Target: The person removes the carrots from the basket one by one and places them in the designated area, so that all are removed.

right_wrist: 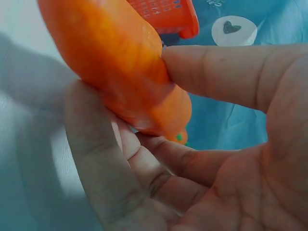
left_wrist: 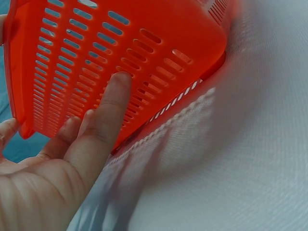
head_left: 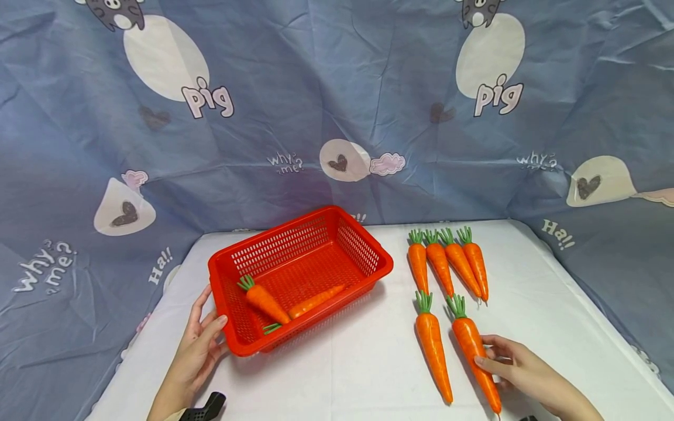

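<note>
A red perforated plastic basket [head_left: 295, 234] is on the left half of the white table, with one carrot [head_left: 265, 303] and another carrot [head_left: 316, 300] inside. My left hand [head_left: 197, 351] holds its left end, thumb at the rim and fingers against the slotted outer wall [left_wrist: 72, 72]. At the front right, my right hand [head_left: 513, 368] pinches an orange carrot [head_left: 471, 351] with green stems between thumb and fingers; its thumb presses on the carrot [right_wrist: 120, 62] in the right wrist view. Just left of it lies another carrot [head_left: 434, 356], untouched.
Several carrots lie side by side behind, at the right: one carrot [head_left: 418, 266] nearest the basket, another carrot [head_left: 476, 269] farthest right. A blue printed cloth [head_left: 337, 105] hangs behind and beside the white-covered table [head_left: 326, 374].
</note>
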### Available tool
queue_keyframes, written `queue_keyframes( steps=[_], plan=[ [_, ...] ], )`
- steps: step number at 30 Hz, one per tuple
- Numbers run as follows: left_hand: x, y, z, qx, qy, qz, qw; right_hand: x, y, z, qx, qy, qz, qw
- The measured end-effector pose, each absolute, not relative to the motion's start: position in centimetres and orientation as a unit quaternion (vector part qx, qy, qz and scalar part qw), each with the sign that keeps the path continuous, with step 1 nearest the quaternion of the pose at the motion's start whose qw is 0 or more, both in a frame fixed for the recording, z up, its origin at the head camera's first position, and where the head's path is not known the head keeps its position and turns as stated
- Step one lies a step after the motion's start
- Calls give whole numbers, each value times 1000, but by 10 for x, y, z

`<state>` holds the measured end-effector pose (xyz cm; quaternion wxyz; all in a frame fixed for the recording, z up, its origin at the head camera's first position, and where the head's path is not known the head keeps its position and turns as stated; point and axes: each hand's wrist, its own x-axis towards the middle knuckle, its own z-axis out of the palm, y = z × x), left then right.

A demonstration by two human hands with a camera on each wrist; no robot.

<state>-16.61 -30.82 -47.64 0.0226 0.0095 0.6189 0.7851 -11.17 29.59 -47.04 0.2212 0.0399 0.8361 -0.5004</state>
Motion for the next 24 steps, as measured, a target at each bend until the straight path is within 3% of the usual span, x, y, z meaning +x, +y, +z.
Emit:
queue_keyframes(
  steps=[24],
  plan=[
    [-166, -308, -476, 1, 624, 781, 25, -128, 283, -466, 46, 856, -467, 218]
  ],
)
